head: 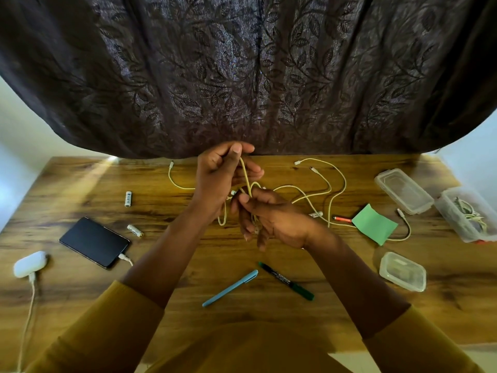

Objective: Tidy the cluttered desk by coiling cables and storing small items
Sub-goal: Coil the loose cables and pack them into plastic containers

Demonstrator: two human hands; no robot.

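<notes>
Above counter centre, both hands work one pale yellow cable (pixel 246 175). Left hand (pixel 223 173) at 12 o'clock of the pair, thumb and fingers pinched round the cable's upper run. Right hand (pixel 265 216) just below at 5 o'clock, fingers curled round the lower loops, so a coil is started. Rest of the cable trails off toward 3 o'clock, lying loose on the counter (pixel 80 184).

More cable (pixel 333 179) snakes at 2 o'clock, crossing the trailing run; cannot tell whether it is one length or several.

Risks, as judged:
- Trailing run crosses other loops. Pulling slack in fast could drag them into a knot.
- It passes under or beside the green note (pixel 373 224) and red pen (pixel 342 219) at 3 o'clock. A tug could sweep both along.
- Loops held only by curled fingers; loosening the right hand would let the coil spring apart.
- Batteries (pixel 128 198) at 9 o'clock could roll if the counter is jolted.

Storage at 3 o'clock: open tub (pixel 462 211) already holding a coiled cable, lid (pixel 403 191) beside it, a smaller closed tub (pixel 402 271) at 4 o'clock.

Writing: batteries and the green marker (pixel 286 281) at 6 o'clock carry print, too small to read. Blue pen (pixel 230 288) plain. Phone (pixel 94 242) at 8 o'clock, screen dark, no logo visible.
</notes>
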